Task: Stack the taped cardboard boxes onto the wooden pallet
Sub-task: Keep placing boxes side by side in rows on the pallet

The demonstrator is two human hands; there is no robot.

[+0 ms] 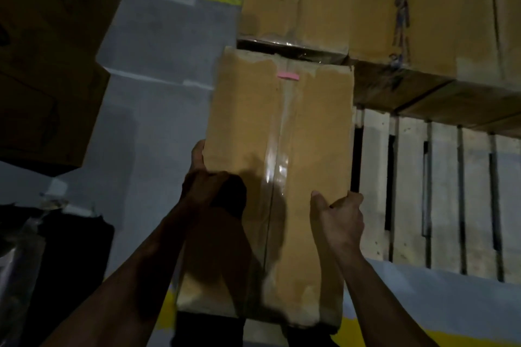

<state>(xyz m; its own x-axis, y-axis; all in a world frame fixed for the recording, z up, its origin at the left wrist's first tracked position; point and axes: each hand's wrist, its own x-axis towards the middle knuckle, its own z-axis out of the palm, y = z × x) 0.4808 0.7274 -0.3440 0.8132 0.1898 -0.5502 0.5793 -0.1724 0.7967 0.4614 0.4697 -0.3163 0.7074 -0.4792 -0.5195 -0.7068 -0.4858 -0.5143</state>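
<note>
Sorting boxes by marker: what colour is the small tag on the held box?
Pink tag, near the box's far end, head view.

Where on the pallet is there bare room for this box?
Bare slats of the wooden pallet lie open right of the held box, in front of the stacked boxes. The far side is crowded.
</note>
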